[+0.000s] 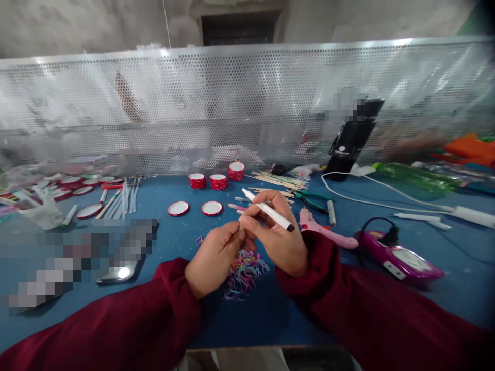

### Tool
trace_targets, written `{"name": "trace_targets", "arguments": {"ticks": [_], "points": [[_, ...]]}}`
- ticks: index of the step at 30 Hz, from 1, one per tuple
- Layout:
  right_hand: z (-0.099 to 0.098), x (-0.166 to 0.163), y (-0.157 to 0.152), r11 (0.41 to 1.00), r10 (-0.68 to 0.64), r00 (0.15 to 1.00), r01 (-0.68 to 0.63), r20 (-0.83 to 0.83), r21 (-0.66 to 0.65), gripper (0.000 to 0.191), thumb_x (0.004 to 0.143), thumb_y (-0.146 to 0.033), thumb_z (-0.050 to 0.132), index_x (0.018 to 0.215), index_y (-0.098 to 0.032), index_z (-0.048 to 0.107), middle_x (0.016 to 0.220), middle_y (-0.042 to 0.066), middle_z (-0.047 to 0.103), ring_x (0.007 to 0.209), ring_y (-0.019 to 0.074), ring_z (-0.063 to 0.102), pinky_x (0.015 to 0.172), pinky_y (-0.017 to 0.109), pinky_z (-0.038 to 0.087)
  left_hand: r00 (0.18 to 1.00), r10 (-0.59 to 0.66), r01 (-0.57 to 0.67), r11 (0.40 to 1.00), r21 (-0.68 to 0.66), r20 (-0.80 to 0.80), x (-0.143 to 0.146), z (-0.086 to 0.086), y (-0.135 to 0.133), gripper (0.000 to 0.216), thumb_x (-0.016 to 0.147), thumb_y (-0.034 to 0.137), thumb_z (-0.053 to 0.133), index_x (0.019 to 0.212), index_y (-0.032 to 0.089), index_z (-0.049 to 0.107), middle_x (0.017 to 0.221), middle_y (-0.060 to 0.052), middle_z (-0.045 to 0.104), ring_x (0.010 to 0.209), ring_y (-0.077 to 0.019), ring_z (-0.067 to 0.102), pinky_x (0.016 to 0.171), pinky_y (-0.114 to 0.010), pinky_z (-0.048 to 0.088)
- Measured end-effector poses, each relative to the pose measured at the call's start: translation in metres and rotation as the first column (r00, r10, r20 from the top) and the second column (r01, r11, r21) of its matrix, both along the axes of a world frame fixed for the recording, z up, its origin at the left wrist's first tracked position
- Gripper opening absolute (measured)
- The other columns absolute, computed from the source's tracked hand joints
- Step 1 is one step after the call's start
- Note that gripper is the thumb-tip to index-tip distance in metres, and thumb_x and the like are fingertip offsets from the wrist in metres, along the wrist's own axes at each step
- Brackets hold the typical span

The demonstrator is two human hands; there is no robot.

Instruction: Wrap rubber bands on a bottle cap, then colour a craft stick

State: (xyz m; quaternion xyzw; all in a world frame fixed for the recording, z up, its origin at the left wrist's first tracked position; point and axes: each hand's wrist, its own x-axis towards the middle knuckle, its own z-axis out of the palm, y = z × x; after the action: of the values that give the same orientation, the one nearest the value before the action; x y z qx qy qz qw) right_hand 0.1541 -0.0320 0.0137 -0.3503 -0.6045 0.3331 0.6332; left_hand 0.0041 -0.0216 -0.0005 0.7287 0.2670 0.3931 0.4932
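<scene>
My right hand [276,232] is closed around a white marker pen [267,209] with a black end, held slanted above the blue table [174,242]. My left hand [216,255] is closed in a pinch right beside it, its fingertips meeting the right hand's fingers on something small I cannot make out. Under both hands lies a pile of small coloured rubber bands [243,273]. Both arms wear dark red sleeves.
Red-rimmed lids [178,208] and small red tubs [197,180] sit behind the hands. Wooden sticks [280,180], green pliers [315,201], a pink glue gun [328,234], a purple device [398,257], a black bottle [353,139] and a phone [118,273] lie around. A perforated metal screen [247,103] closes the back.
</scene>
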Motion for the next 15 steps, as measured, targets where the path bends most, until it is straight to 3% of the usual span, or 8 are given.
{"name": "trace_targets", "arguments": {"ticks": [2,8,15], "points": [[-0.001,0.000,0.001,1.000,-0.017,1.000,0.017,0.017,0.021,0.032,0.083,-0.026,0.073,0.100,-0.028,0.047,0.072,-0.006,0.061,0.055,0.0124,0.058,0.048,0.027,0.051,0.998,0.010,-0.006,0.998,0.069,-0.064,-0.003,0.001,0.002,0.035,0.103,0.041,0.045,0.082,0.018,0.061,0.084,-0.005,0.067,0.077,-0.0159,0.058,0.073,-0.028,0.045],[-0.005,-0.002,0.004,1.000,-0.006,1.000,0.006,0.026,0.016,0.024,0.088,-0.031,0.068,0.100,-0.029,0.047,0.074,-0.005,0.058,0.060,0.0132,0.059,0.048,0.026,0.050,0.997,-0.008,0.008,1.000,0.008,-0.076,-0.005,-0.005,-0.001,0.041,0.103,0.049,0.040,0.082,0.019,0.060,0.074,-0.003,0.071,0.060,-0.0142,0.058,0.062,-0.027,0.046],[-0.009,0.003,0.008,0.993,-0.094,0.988,0.084,0.119,0.086,0.024,0.086,-0.031,0.070,0.099,-0.029,0.050,0.079,-0.002,0.060,0.064,0.0172,0.063,0.054,0.033,0.052,0.991,0.030,-0.017,0.994,0.108,-0.127,-0.005,-0.011,0.004,0.045,0.104,0.048,0.036,0.078,0.020,0.059,0.069,-0.002,0.068,0.059,-0.0141,0.059,0.063,-0.026,0.045]]}}
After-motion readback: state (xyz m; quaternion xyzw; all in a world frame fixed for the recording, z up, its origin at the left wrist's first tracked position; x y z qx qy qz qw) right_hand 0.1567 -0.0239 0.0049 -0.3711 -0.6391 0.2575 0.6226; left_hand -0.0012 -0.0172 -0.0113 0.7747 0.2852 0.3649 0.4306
